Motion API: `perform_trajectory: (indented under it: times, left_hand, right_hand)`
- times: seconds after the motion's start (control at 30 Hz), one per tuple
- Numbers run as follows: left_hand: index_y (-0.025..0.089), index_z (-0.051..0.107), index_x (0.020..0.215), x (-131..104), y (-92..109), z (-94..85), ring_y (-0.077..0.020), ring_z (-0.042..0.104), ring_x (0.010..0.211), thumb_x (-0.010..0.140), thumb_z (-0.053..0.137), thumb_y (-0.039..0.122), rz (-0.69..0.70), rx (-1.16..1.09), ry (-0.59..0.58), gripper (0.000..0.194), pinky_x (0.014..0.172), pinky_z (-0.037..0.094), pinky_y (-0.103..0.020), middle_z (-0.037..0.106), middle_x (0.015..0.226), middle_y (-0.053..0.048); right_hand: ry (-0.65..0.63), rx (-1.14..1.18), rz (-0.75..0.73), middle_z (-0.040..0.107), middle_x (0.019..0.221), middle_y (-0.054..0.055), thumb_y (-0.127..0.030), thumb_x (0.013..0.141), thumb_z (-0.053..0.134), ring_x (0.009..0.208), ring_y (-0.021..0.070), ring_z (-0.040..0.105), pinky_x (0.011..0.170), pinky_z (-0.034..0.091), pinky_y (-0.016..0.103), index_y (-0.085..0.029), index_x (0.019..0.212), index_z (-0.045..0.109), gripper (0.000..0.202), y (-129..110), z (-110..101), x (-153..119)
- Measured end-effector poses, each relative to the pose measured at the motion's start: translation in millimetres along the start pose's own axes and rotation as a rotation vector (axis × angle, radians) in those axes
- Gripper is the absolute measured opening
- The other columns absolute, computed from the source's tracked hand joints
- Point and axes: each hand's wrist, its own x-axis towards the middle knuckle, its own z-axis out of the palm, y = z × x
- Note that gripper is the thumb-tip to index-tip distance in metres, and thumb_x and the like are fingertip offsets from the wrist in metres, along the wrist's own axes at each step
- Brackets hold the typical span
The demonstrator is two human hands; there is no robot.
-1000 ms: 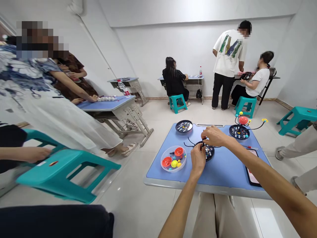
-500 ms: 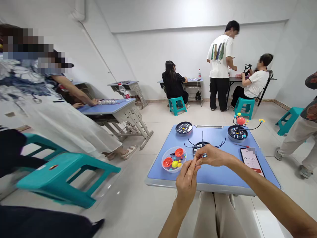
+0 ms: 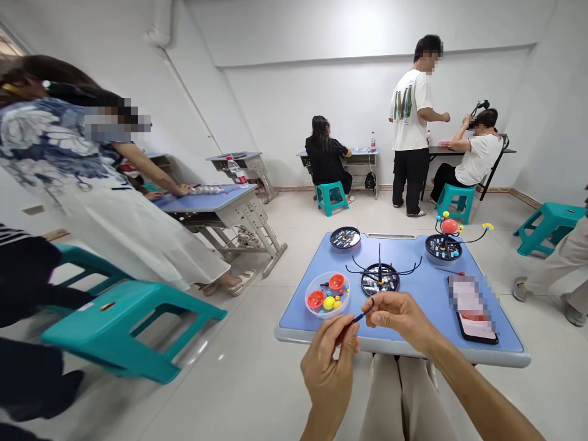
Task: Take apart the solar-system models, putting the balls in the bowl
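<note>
A thin black curved rod [image 3: 361, 316] slants between my two hands over the desk's front edge. My left hand [image 3: 328, 361] pinches its lower end between thumb and fingers. At the upper end, the fingertips of my right hand [image 3: 399, 315] close on the rod. Just beyond them stands a round black base [image 3: 380, 280] with an upright post and several curved black arms spreading out. To its left, a clear round tub [image 3: 309, 306] holds red half-shells, a yellow one and small coloured balls.
A black disc with labels [image 3: 345, 237] lies at the back left of the blue desk [image 3: 427, 331]. An assembled planet model [image 3: 449, 228] stands back right, near a screwdriver [image 3: 450, 271] and a phone [image 3: 473, 306]. Teal stools [image 3: 133, 324] and a standing person [image 3: 114, 184] are on the left.
My hands have drawn apart and a little lower, bringing the black rod into sight between them. More of the armed base shows. Across the room, the seated person has raised a headset to the head.
</note>
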Motion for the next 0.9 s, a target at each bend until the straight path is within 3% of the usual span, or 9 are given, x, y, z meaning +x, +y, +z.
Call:
perform_trajectory:
  times: [0.2, 0.43, 0.53, 0.63, 0.67, 0.7, 0.77, 0.83, 0.9]
  left_hand:
    - [0.02, 0.069, 0.102, -2.8, 8.2, 4.2, -0.0068, 0.06, 0.051, 0.087, 0.062, 0.02, -0.076, 0.016, -0.105, 0.017, 0.05, 0.053, -0.018, 0.069, 0.08, 0.002]
    - [0.017, 0.066, 0.091, -3.4, 16.6, 10.2, -0.0067, 0.06, 0.056, 0.088, 0.059, 0.015, 0.106, 0.156, -0.152, 0.008, 0.054, 0.05, -0.016, 0.065, 0.072, 0.001]
    - [0.017, 0.063, 0.09, -10.2, 22.7, 7.9, -0.0052, 0.055, 0.053, 0.087, 0.06, 0.011, 0.206, 0.241, -0.099, 0.007, 0.052, 0.046, -0.015, 0.062, 0.069, 0.003]
    - [0.017, 0.061, 0.092, -14.4, 19.0, -7.1, -0.0047, 0.053, 0.053, 0.085, 0.061, 0.009, 0.239, 0.354, -0.016, 0.011, 0.056, 0.046, -0.015, 0.062, 0.071, 0.003]
    - [0.018, 0.062, 0.091, -13.1, 13.6, -13.0, -0.0051, 0.054, 0.053, 0.085, 0.061, 0.01, 0.226, 0.396, -0.011, 0.01, 0.057, 0.046, -0.016, 0.062, 0.071, 0.003]
    - [0.019, 0.062, 0.09, -10.2, 5.8, -18.1, -0.0057, 0.054, 0.054, 0.086, 0.061, 0.013, 0.195, 0.442, -0.024, 0.007, 0.058, 0.046, -0.017, 0.063, 0.071, 0.003]
    - [0.02, 0.064, 0.087, 0.4, -15.8, -23.1, -0.0083, 0.056, 0.056, 0.09, 0.058, 0.023, 0.125, 0.518, -0.069, 0.007, 0.057, 0.046, -0.02, 0.063, 0.071, 0.002]
    - [0.019, 0.067, 0.092, 14.3, -41.8, -20.5, -0.0108, 0.058, 0.059, 0.092, 0.054, 0.028, -0.04, 0.58, -0.108, 0.016, 0.06, 0.047, -0.024, 0.068, 0.082, -0.001]
    - [0.019, 0.068, 0.094, 27.8, -66.3, -12.9, -0.0132, 0.06, 0.063, 0.091, 0.053, 0.028, -0.177, 0.625, -0.165, 0.018, 0.064, 0.048, -0.027, 0.069, 0.087, -0.003]
  right_hand:
    - [0.297, -0.069, -0.127, 0.062, 0.066, 0.0, -0.045, 0.084, 0.064, 0.067, 0.0134, 0.058, 0.068, 0.048, 0.026, -0.018, 0.076, 0.067, 0.029, 16.8, 23.2, -11.9]
    - [0.504, -0.188, -0.177, 0.057, 0.063, 0.0, -0.046, 0.086, 0.059, 0.062, 0.0132, 0.054, 0.063, 0.046, 0.025, -0.018, 0.069, 0.063, 0.033, 24.6, 39.2, -18.9]
    - [0.685, -0.189, -0.19, 0.055, 0.061, -0.001, -0.045, 0.085, 0.058, 0.059, 0.0127, 0.051, 0.06, 0.043, 0.025, -0.018, 0.065, 0.06, 0.034, 28.0, 27.0, -17.3]
    - [1.059, -0.14, -0.283, 0.051, 0.057, -0.002, -0.047, 0.084, 0.056, 0.055, 0.0121, 0.047, 0.058, 0.042, 0.025, -0.019, 0.063, 0.054, 0.035, 27.8, -3.6, -11.6]
    - [1.124, -0.175, -0.296, 0.05, 0.057, -0.003, -0.046, 0.084, 0.056, 0.056, 0.0121, 0.047, 0.058, 0.042, 0.025, -0.02, 0.064, 0.055, 0.033, 27.5, -12.7, -8.4]
    - [1.063, -0.257, -0.261, 0.052, 0.058, -0.003, -0.045, 0.084, 0.057, 0.058, 0.0124, 0.049, 0.058, 0.041, 0.024, -0.019, 0.067, 0.058, 0.03, 27.6, -18.9, -4.1]
    - [0.795, -0.389, -0.183, 0.057, 0.061, -0.001, -0.04, 0.084, 0.057, 0.06, 0.0138, 0.054, 0.058, 0.042, 0.024, -0.019, 0.07, 0.061, 0.025, 29.6, -20.1, 8.6]
    - [0.538, -0.509, -0.113, 0.064, 0.064, 0.0, -0.034, 0.085, 0.055, 0.062, 0.0144, 0.058, 0.059, 0.042, 0.024, -0.019, 0.071, 0.063, 0.023, 33.8, -8.0, 26.6]
    - [0.413, -0.695, -0.036, 0.068, 0.065, 0.002, -0.027, 0.085, 0.053, 0.061, 0.0138, 0.06, 0.06, 0.04, 0.023, -0.018, 0.066, 0.063, 0.024, 38.2, 9.9, 47.5]
